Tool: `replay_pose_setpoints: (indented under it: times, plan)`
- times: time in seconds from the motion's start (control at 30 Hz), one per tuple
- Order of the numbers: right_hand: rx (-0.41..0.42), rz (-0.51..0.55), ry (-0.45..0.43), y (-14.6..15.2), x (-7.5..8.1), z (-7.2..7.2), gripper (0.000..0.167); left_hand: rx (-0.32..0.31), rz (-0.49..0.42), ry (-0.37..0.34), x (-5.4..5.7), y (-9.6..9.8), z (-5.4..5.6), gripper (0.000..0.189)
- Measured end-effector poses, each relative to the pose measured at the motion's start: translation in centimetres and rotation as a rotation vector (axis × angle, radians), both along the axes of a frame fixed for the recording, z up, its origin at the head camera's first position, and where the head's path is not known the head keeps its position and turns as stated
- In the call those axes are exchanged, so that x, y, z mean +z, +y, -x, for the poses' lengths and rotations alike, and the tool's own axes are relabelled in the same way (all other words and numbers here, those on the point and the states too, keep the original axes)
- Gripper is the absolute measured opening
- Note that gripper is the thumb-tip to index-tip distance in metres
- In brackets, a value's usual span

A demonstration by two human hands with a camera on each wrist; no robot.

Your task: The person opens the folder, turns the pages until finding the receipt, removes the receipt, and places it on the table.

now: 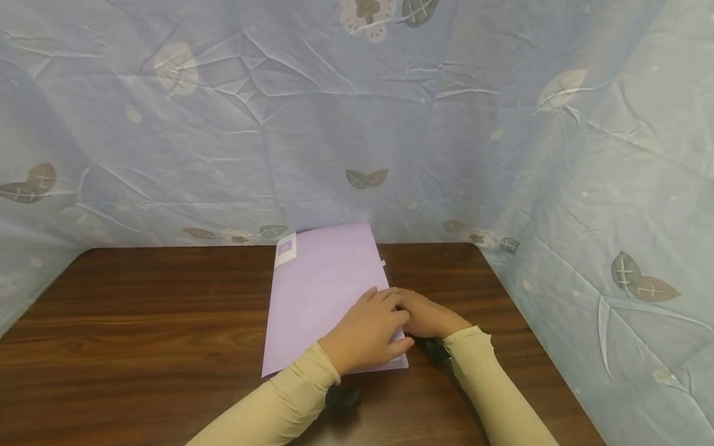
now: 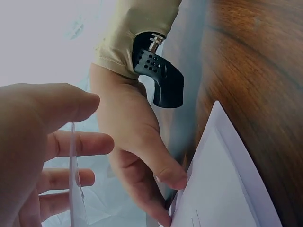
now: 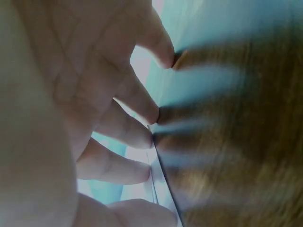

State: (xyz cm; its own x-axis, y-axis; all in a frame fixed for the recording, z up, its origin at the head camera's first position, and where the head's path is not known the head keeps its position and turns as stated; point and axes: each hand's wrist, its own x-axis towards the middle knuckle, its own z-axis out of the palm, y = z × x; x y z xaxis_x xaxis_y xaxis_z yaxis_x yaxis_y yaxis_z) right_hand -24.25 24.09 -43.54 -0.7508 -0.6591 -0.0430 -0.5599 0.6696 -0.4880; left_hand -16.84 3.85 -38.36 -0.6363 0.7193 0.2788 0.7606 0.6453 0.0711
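Note:
A lilac folder (image 1: 326, 279) lies on the dark wooden table, with a white label (image 1: 286, 249) at its upper left corner. My left hand (image 1: 365, 334) is over the folder's lower right part, fingers extended. In the left wrist view, a thin clear sheet edge (image 2: 72, 189) stands beside its spread fingers (image 2: 78, 144). My right hand (image 1: 432, 316) is at the folder's right edge, partly behind the left hand. Its fingers (image 3: 116, 163) are spread and fairly straight, some tips right at the folder's edge and others at the tabletop.
The wooden table (image 1: 139, 310) extends to both sides of the folder. A patterned pale blue cloth (image 1: 312, 142) hangs behind and to the right. Black wrist devices (image 2: 163, 78) show at the sleeves. A small white tab (image 1: 383, 263) sticks out at the folder's right side.

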Motion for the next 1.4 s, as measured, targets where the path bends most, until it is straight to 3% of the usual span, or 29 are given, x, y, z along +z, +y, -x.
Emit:
replay_pose_setpoints:
  times: [0.17,0.37,0.57,0.77,0.97,1.13,1.4]
  plan:
    - [-0.006,-0.01,0.002,0.1,-0.4,0.1,0.051,-0.008,-0.015,-0.018,0.1,-0.4,0.0,0.036]
    - [-0.004,-0.011,-0.008,0.4,-0.5,0.3,0.056,-0.02,-0.048,-0.002,1.1,-1.1,0.0,0.038]
    - [0.019,0.047,-0.035,0.3,-0.4,0.2,0.063,-0.021,-0.043,0.059,1.9,-1.9,0.1,0.035]
    - [0.002,0.026,-0.027,0.5,-0.3,0.1,0.068,-0.057,-0.079,0.129,3.1,-3.1,0.0,0.033]
    - [-0.024,-0.036,-0.049,0.4,0.0,0.1,0.057,-0.099,-0.162,0.163,4.3,-5.0,-0.4,0.025]
    - [-0.065,-0.081,-0.076,0.3,0.1,0.0,0.056,-0.117,-0.207,0.242,5.4,-6.7,-0.5,0.022]
    - [-0.105,-0.113,-0.084,0.0,-0.1,-0.2,0.058,-0.053,-0.295,0.34,7.9,-11.0,-0.9,0.021]
